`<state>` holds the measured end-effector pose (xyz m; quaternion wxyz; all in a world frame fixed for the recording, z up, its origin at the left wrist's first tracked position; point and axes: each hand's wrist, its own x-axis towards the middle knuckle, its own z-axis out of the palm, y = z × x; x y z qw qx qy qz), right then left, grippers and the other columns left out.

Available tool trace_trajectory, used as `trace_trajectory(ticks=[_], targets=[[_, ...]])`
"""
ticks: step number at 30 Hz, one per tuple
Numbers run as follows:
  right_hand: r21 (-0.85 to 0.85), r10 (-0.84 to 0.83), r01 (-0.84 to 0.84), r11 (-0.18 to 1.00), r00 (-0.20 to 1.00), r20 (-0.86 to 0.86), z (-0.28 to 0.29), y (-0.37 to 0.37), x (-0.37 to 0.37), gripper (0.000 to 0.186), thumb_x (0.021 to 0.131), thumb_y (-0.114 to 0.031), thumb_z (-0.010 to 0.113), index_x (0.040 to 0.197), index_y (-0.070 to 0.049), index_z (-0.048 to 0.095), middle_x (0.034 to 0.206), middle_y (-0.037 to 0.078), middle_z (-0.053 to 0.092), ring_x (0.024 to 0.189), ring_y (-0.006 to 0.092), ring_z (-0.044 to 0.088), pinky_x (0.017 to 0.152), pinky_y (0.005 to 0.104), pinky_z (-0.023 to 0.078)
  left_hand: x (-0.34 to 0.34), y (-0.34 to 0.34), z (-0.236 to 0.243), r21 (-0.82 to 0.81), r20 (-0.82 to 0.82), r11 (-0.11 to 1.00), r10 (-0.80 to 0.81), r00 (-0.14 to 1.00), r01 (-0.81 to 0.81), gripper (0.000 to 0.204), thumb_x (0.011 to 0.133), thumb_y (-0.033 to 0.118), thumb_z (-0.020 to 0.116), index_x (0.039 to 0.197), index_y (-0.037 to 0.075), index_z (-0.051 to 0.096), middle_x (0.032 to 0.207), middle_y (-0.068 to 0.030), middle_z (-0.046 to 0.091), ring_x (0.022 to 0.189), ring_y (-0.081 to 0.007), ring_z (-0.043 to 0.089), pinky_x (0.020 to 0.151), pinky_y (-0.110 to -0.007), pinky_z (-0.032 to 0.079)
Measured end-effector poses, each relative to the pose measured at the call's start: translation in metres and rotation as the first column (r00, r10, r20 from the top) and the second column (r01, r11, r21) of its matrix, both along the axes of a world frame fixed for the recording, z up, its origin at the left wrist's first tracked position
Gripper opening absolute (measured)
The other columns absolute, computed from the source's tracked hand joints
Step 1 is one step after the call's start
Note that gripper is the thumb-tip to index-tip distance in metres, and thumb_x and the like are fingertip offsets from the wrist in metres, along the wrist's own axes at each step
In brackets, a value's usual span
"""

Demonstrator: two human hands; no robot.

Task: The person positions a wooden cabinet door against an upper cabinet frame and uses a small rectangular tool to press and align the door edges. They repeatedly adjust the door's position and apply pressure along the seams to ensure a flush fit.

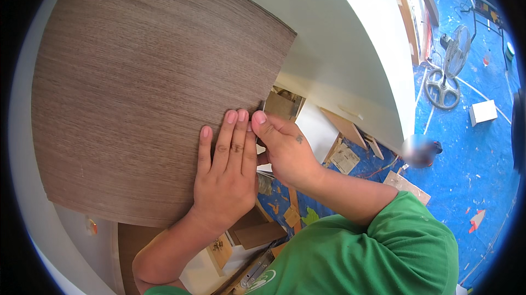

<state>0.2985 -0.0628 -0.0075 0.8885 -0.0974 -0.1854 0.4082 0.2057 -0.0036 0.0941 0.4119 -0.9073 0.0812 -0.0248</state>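
Note:
A brown wood-grain panel (120, 70) fills the upper left, set against a pale surface. My left hand (224, 169) lies flat on it near its right edge, fingers stretched upward. Beside it, my right hand (285, 150) grips that edge, thumb on top next to the left index finger and the other fingers curled round underneath. Whatever else those curled fingers may touch is hidden. A pale curved surface (350, 59) runs beyond the panel's right side.
Blue sheeting (476, 163) covers the floor at right, holding a fan (455, 54), a white box (482, 113), a blurred object (421, 151) and board offcuts (405, 185). More wooden boards (257, 232) lie below my hands. A dark stand (487, 15) is at the top right.

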Motion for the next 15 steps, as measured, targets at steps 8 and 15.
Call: trace_trajectory(ticks=[8,15], targets=[[0.009,0.03,-0.031,0.999,1.0,0.006,-0.003,0.0036,0.0036,0.047,0.107,-0.04,0.04,0.124,0.001,0.055,0.122,0.013,0.061,0.11,0.0212,0.061,0.081,0.0362,0.058,0.003,-0.002,0.0003,0.017,0.019,1.0,-0.017,1.0,0.017,0.06,0.083,0.008,0.052,0.139,-0.012,0.045,0.151,-0.0241,0.042,0.144,-0.0364,0.035,0.118,-0.058,0.019],[0.001,0.05,-0.05,0.999,0.998,-0.037,-0.002,0.0057,0.0073,0.049,0.106,-0.041,0.043,0.125,0.002,0.055,0.125,0.015,0.06,0.111,0.0218,0.059,0.081,0.0368,0.056,0.0045,0.001,-0.0023,0.057,0.04,0.998,-0.026,0.999,0.023,0.06,0.084,0.01,0.053,0.139,-0.012,0.045,0.15,-0.0232,0.043,0.144,-0.0349,0.036,0.119,-0.056,0.019]])
